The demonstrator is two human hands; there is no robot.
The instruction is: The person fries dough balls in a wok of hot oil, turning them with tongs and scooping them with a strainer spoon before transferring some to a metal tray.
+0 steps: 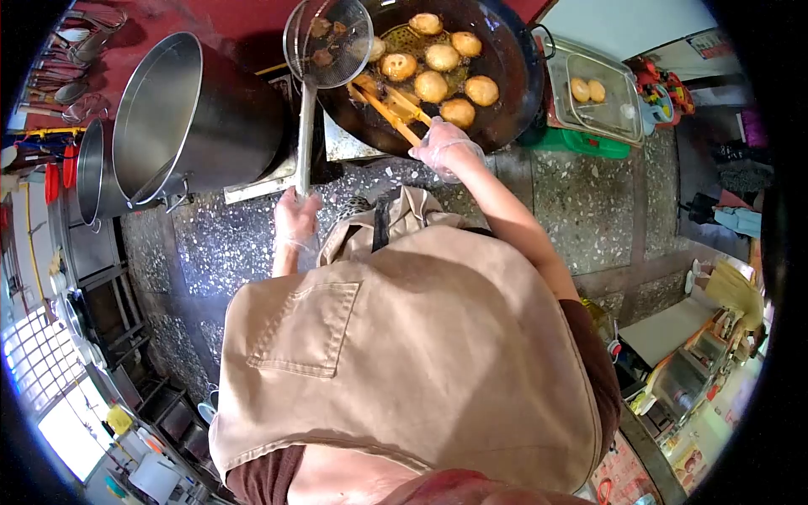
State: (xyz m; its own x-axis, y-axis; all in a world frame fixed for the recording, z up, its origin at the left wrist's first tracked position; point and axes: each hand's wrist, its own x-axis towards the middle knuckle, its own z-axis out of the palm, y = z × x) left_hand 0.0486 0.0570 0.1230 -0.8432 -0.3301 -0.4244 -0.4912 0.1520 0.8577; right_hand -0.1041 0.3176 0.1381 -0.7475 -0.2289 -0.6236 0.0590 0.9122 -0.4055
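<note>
The wok point(518, 63) lies at 12 o'clock, the pot point(237, 118) at 10, the tray point(606, 114) at 2. The skimmer point(309, 94) hangs over the wok's 9 o'clock edge, handle pointing to 6. The tongs point(393, 119) reach toward the wok's 8 o'clock; whether they grip anything I cannot tell. The gloved hands are apart: left hand point(296, 217) clamped on the skimmer's handle, right hand point(446, 150) on the tongs. Golden balls point(442, 57) float inside the wok; two more sit in the tray.
</note>
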